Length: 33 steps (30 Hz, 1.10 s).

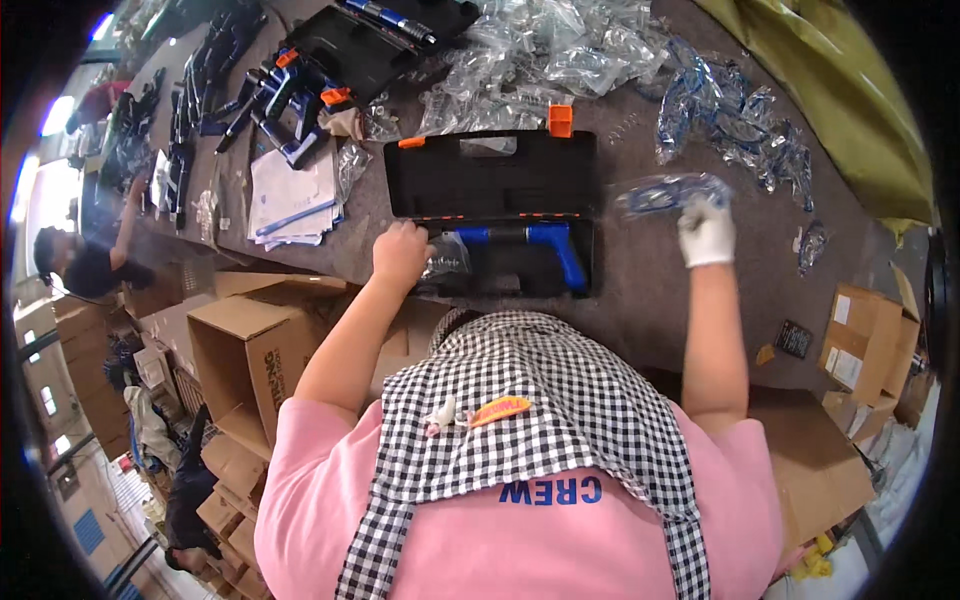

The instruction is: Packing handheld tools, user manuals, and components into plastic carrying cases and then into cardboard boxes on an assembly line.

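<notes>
A black plastic tool case (490, 178) lies opened out on the table in front of me, its lid tipped away. In its lower half rests a blue pistol-grip tool (568, 258), next to a clear bag of small parts (447, 256). My left hand (400, 252), bare, is closed at the case's left edge, beside that bag; its fingertips are partly hidden. To the right of the case, my right hand (707, 232), in a white glove, grips a clear bag with blue-edged safety glasses (672, 193). The bag is slightly blurred.
Many clear bags (540, 60) heap up behind the case. More bagged blue-edged glasses (725, 115) lie at the far right. Papers (292, 195) and blue-black tools (290, 110) are on the left. Cardboard boxes (255, 340) stand below the table edge. Another person (90, 262) works at far left.
</notes>
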Motion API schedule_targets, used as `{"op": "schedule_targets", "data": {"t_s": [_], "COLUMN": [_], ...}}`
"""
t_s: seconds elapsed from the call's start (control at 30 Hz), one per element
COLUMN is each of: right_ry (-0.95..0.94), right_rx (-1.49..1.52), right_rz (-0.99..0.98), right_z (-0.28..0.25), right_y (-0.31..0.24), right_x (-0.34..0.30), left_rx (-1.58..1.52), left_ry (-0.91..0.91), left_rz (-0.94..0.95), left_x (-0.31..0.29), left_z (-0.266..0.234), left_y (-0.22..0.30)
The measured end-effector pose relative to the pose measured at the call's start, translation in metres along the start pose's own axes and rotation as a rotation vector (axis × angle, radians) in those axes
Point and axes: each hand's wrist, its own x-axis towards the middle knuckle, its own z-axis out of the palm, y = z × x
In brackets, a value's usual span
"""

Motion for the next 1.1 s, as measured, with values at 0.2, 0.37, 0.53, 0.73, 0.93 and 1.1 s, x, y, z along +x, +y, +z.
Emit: {"op": "schedule_targets", "data": {"t_s": [0.2, 0.37, 0.53, 0.73, 0.93, 1.1], "right_ry": [0.086, 0.105, 0.135, 0.033, -0.381, -0.628], "right_rx": [0.186, 0.139, -0.103, -1.326, -2.012, -2.065], "right_rz": [0.226, 0.275, 0.269, -0.044, -0.767, -0.695], "right_z": [0.100, 0.116, 0.107, 0.135, 0.129, 0.126], "right_y": [0.133, 0.166, 0.172, 0.167, 0.162, 0.175], "right_x": [-0.128, -0.141, -0.155, -0.166, -0.156, -0.143], "left_rx": [-0.306, -0.520, -0.734, -0.551, -0.594, -0.374], "left_ry": [0.182, 0.024, 0.472, 0.134, 0.157, -0.091], "left_rz": [0.232, 0.180, 0.215, 0.497, 0.522, 0.514], "left_x": [-0.020, -0.022, -0.010, -0.006, -0.004, 0.006], "left_z": [0.025, 0.037, 0.018, 0.057, 0.073, 0.058], "left_y": [0.009, 0.023, 0.033, 0.019, 0.020, 0.028]}}
